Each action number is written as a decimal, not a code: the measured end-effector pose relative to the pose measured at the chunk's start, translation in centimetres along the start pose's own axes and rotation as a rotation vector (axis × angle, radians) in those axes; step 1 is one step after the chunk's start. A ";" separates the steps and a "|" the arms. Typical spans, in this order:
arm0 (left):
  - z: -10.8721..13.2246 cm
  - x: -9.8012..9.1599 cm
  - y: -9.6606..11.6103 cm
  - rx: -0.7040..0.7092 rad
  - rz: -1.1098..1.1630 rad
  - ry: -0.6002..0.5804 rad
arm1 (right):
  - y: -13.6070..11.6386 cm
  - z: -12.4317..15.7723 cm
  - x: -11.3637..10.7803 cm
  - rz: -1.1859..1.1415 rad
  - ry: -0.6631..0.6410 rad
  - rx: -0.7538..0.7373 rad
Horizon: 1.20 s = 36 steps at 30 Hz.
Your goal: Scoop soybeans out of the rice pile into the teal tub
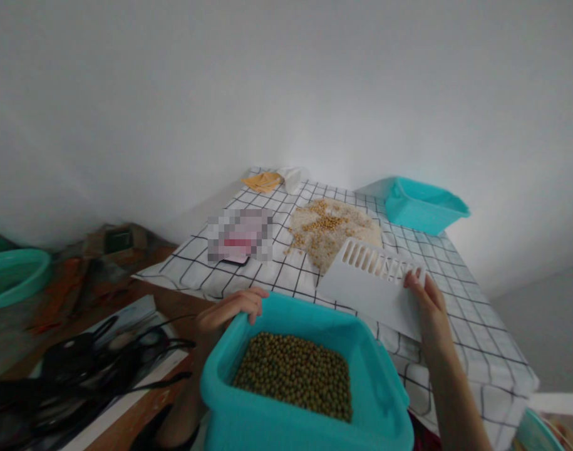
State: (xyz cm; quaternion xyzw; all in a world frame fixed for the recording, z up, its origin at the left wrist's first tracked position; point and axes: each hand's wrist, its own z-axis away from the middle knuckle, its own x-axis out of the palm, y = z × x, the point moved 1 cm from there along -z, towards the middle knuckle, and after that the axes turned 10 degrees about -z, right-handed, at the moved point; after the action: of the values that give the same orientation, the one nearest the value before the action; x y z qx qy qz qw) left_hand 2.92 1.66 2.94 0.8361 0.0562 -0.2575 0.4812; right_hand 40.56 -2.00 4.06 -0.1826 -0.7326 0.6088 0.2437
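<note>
My left hand (230,311) grips the far left rim of a teal tub (220,382) filled with green beans (295,374), held close in front of me. My right hand (424,294) holds a white slotted plastic scraper (371,285) by its right edge, tilted over the checked tablecloth (459,300). Just beyond the scraper lies a heap of mixed rice and yellow beans (330,228) on the cloth.
A second teal tub (422,203) stands at the table's far right. A blurred-out flat item (239,235) lies left of the heap, a yellow cloth (262,181) at the far edge. Black cables (79,369) and a teal basin (14,275) clutter the left.
</note>
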 end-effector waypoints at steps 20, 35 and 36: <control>-0.2 -0.1 0.5 0.014 0.017 0.037 | 0.1 -0.3 -0.2 0.021 0.061 -0.070; -0.4 -0.1 0.1 -0.046 -0.053 -0.001 | 0.7 -0.3 0.0 0.086 -0.119 -0.118; -0.3 0.1 0.1 -0.051 -0.057 0.012 | 0.7 -0.2 0.1 0.097 -0.152 -0.100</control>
State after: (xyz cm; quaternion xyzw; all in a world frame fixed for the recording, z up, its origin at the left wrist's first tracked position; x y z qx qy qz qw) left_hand 3.19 1.85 3.12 0.8230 0.0893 -0.2646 0.4947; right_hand 40.63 -1.65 3.40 -0.1831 -0.7689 0.5944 0.1482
